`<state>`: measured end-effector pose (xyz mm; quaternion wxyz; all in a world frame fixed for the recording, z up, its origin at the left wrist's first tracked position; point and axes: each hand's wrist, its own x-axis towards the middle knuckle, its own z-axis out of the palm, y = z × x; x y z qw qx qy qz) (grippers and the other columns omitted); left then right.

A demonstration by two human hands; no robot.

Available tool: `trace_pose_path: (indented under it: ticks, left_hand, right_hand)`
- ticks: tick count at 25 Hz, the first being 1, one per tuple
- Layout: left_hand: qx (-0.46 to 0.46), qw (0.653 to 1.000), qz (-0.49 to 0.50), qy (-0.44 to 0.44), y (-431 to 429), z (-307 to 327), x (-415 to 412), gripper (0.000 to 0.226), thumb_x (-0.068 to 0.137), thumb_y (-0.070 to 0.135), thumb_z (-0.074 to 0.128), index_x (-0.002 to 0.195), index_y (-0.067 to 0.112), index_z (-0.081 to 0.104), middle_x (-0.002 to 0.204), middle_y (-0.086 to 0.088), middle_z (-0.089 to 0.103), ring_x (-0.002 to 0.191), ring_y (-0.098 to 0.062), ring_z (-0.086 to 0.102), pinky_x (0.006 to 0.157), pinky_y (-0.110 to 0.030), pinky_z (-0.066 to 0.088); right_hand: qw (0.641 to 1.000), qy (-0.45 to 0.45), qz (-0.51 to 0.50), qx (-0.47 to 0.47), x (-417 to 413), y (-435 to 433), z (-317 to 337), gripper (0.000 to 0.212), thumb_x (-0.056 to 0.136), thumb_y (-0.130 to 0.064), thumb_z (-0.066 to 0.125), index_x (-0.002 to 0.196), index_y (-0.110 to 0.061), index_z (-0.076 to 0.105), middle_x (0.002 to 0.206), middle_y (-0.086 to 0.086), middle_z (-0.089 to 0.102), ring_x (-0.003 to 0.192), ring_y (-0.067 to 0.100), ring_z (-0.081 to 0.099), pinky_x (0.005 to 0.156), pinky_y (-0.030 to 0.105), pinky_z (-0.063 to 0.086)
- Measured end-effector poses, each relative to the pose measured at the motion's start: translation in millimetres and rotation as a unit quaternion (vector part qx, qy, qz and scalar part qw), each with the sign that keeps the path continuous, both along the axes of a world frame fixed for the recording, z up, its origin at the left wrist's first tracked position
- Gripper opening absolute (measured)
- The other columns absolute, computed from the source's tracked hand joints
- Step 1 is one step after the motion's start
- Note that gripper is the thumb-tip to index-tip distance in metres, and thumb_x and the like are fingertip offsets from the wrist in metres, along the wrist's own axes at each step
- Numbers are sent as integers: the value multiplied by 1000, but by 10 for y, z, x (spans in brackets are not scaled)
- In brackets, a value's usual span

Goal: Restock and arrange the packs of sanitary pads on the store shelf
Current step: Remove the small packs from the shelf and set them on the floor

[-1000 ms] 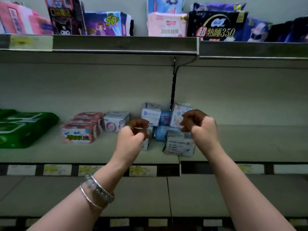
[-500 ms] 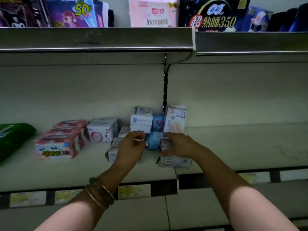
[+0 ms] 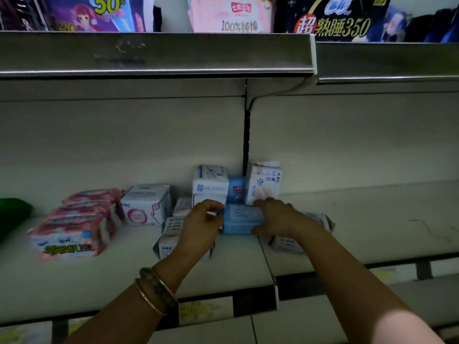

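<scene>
The right hand (image 3: 278,217) lies over the right end of the light blue pack (image 3: 242,219), fingers across its top and thumb tucked at its front edge, so it grips the pack. The left hand (image 3: 202,225) is curled at the pack's other end, but whether it holds the pack or only touches it cannot be told. The pack rests on the shelf (image 3: 124,281) between the two hands. Just beyond the fingers a white pack (image 3: 210,184), a small blue pack (image 3: 236,189) and a tall white pack (image 3: 263,182) stand close together at the back wall. If knuckles brush them as the blue pack is moved, the tall one could topple forward. A low white pack (image 3: 169,242) lies under the left wrist and a crumpled white pack (image 3: 320,220) under the right forearm. A dragging arm could shove either toward the shelf's front lip. A one-sided grip might also let the soft pack twist and slip.
</scene>
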<state>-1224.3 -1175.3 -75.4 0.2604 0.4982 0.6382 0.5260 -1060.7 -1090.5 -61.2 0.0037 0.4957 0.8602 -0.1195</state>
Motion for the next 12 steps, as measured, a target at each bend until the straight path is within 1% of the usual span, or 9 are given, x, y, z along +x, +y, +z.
trace_pose_path:
  ticks: [1, 2, 4, 6, 9, 10, 12]
  left_hand:
    - [-2, 1000, -2, -3, 8, 4, -16, 21, 86, -3, 54, 96, 16, 57, 101, -7, 59, 87, -15, 54, 68, -16, 43]
    - [-4, 1000, -3, -7, 16, 7, -35, 23, 85, -3, 54, 98, 16, 56, 103, -7, 59, 91, -16, 54, 75, -20, 42]
    - [-5, 1000, -9, -15, 29, 3, -82, 26, 86, -3, 54, 102, 18, 55, 111, -7, 58, 97, -17, 53, 83, -25, 43]
    - [-12, 1000, -14, -8, 25, -20, -120, 28, 86, -1, 54, 106, 19, 55, 116, -4, 56, 101, -17, 53, 85, -24, 43]
    - [-23, 999, -14, 20, 18, -82, -152, 32, 87, 1, 55, 116, 13, 57, 117, -1, 55, 109, -16, 53, 91, -24, 42]
    - [-24, 999, -17, 20, 13, -107, -161, 33, 87, 1, 55, 118, 12, 57, 118, -1, 56, 111, -16, 52, 94, -25, 42]
    - [-21, 999, -20, 15, 1, -133, -175, 33, 86, 0, 55, 118, 10, 57, 119, -5, 57, 112, -17, 53, 98, -26, 41]
  right_hand:
    - [1000, 13, 14, 11, -106, 2, -27, 69, 83, -40, 65, 141, -18, 33, 132, 9, 43, 119, 26, 45, 99, 37, 37]
    - [999, 7, 25, 26, -209, -1, -62, 68, 84, -40, 64, 140, -16, 34, 132, 10, 44, 118, 27, 46, 97, 37, 39]
    - [997, -25, 45, 53, -393, 23, -147, 65, 84, -38, 65, 137, -11, 37, 133, 13, 44, 118, 28, 47, 96, 37, 41]
    - [995, -56, 51, 67, -528, 81, -203, 65, 82, -37, 67, 135, -10, 39, 135, 14, 44, 119, 29, 46, 96, 37, 43]
    - [984, -115, 51, 124, -614, 198, -257, 71, 77, -45, 69, 134, -13, 39, 136, 13, 43, 123, 29, 41, 98, 41, 41]
    - [980, -133, 57, 140, -625, 215, -262, 70, 77, -46, 68, 133, -14, 41, 134, 13, 44, 123, 29, 41, 98, 41, 39]
    - [974, -149, 74, 156, -632, 227, -257, 58, 79, -42, 66, 127, -13, 47, 128, 11, 51, 118, 28, 46, 96, 40, 39]
